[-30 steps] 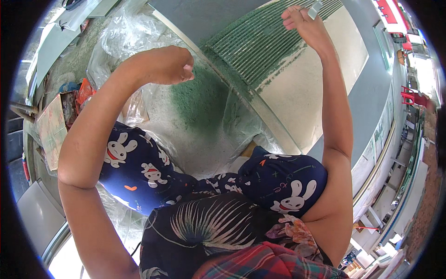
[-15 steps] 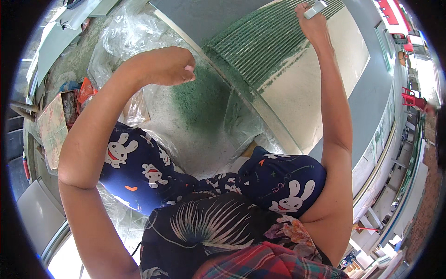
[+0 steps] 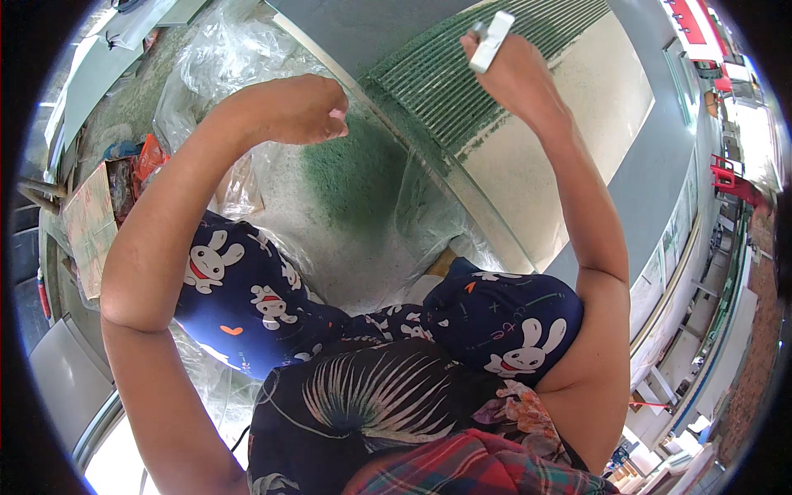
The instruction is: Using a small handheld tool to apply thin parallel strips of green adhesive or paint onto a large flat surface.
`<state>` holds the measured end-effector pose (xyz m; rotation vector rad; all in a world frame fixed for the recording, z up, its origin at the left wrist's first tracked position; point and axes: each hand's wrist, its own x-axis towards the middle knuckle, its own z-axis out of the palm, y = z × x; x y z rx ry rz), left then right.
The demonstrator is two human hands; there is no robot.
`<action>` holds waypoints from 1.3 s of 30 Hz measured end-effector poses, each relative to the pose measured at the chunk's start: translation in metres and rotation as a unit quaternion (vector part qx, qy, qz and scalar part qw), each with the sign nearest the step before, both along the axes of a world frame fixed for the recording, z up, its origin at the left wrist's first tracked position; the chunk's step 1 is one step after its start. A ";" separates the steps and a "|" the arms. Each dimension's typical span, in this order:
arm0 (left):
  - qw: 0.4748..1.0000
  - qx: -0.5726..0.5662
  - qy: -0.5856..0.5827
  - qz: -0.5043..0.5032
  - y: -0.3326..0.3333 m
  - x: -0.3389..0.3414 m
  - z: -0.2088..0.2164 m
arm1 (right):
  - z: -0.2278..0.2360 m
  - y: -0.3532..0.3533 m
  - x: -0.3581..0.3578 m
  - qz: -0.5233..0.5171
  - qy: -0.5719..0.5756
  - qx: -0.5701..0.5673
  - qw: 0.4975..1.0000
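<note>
My right hand [image 3: 521, 82] is closed around a small tool with a white block-like handle [image 3: 492, 41]; its working end is hidden. The tool is over a cream panel [image 3: 528, 186] whose far part carries rows of thin raised ribs [image 3: 450, 103] dusted with green powder. My left hand [image 3: 301, 107] is curled closed in the air, left of the panel's edge. A bit of pink shows at its fingertips, and I cannot make out whether it holds anything.
A heap of green powder [image 3: 351, 177] lies on the floor between my knees and the panel. Crumpled clear plastic sheeting [image 3: 223, 66] spreads at the left. A cardboard piece [image 3: 89, 227] and orange plastic bag [image 3: 151, 161] lie farther left. A grey board [image 3: 652, 186] extends under the panel.
My right hand has moved left and a little nearer across the ribs with the white-handled tool. My left hand has shifted only slightly.
</note>
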<state>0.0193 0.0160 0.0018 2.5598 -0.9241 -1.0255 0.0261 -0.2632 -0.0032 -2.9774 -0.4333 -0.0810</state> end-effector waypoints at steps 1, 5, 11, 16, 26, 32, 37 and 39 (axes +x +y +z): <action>1.000 0.000 -0.001 0.001 0.001 0.000 -0.001 | 0.004 0.007 -0.006 0.026 0.003 -0.027 0.999; 1.000 -0.016 -0.015 -0.017 0.003 0.001 -0.002 | 0.012 0.021 -0.023 0.054 -0.014 0.014 0.998; 0.999 -0.032 -0.017 -0.016 0.004 0.001 -0.005 | 0.008 0.034 -0.029 0.085 0.029 -0.014 0.996; 0.999 -0.015 -0.025 -0.035 0.004 0.002 -0.004 | 0.019 0.043 -0.039 0.108 0.071 0.020 0.991; 0.999 -0.037 -0.023 -0.016 0.007 0.002 -0.009 | 0.026 0.039 -0.036 0.084 0.168 0.266 0.945; 0.999 -0.023 -0.027 -0.031 0.008 0.003 -0.009 | 0.031 0.008 -0.012 -0.007 0.083 0.271 0.959; 1.000 -0.012 -0.005 -0.020 0.006 0.002 -0.002 | 0.019 -0.016 0.003 -0.056 0.058 0.208 0.975; 1.000 -0.012 -0.016 -0.021 0.006 0.002 -0.002 | 0.011 -0.019 0.008 -0.068 0.053 0.175 0.981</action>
